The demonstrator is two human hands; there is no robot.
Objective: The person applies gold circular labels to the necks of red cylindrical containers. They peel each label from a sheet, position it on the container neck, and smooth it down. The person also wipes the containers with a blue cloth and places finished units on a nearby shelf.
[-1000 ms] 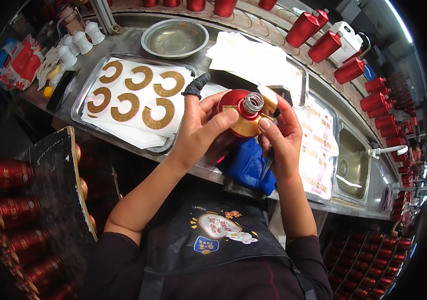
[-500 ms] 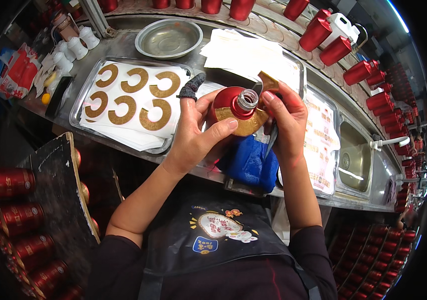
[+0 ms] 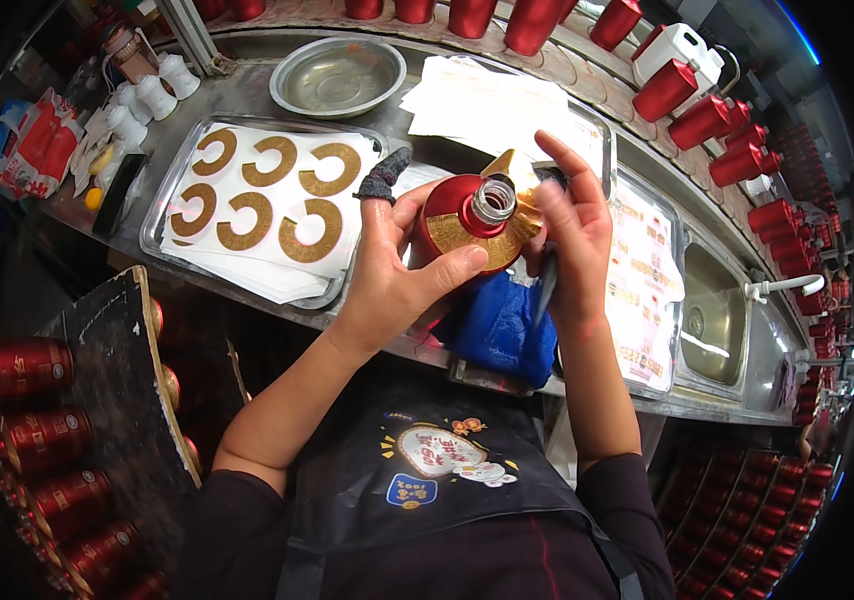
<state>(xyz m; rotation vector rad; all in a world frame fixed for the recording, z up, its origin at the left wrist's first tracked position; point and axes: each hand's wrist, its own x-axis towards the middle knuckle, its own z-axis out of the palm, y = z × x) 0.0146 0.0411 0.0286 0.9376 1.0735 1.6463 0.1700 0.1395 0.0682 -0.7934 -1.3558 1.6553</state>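
My left hand (image 3: 387,270) is wrapped round a red metallic bottle (image 3: 439,198), tilted with its open threaded mouth toward me. A dark cloth sleeve (image 3: 385,173) covers the index fingertip, and the thumb presses near a gold curved sticker (image 3: 472,248) on the bottle's shoulder. The sticker's far end (image 3: 499,172) stands up loose beside the neck. My right hand (image 3: 575,235) is at that side, index finger stretched out, thumb blurred by motion. A dark grey pointed strip (image 3: 547,285) hangs from its curled lower fingers. Beneath the bottle is a blue cloth pad (image 3: 502,325).
At left, a metal tray (image 3: 152,215) carries sheets with gold C-shaped stickers (image 3: 312,228). A metal bowl (image 3: 337,78) and white papers (image 3: 487,105) lie behind. On the right are printed sheets (image 3: 637,300) and a sink (image 3: 712,310). Red bottles (image 3: 667,90) line the conveyor (image 3: 587,75).
The right hand has let go of the sticker's loose end, and its index finger has straightened upward. The loose end now leans nearer the neck. Bottles on the conveyor have shifted right.
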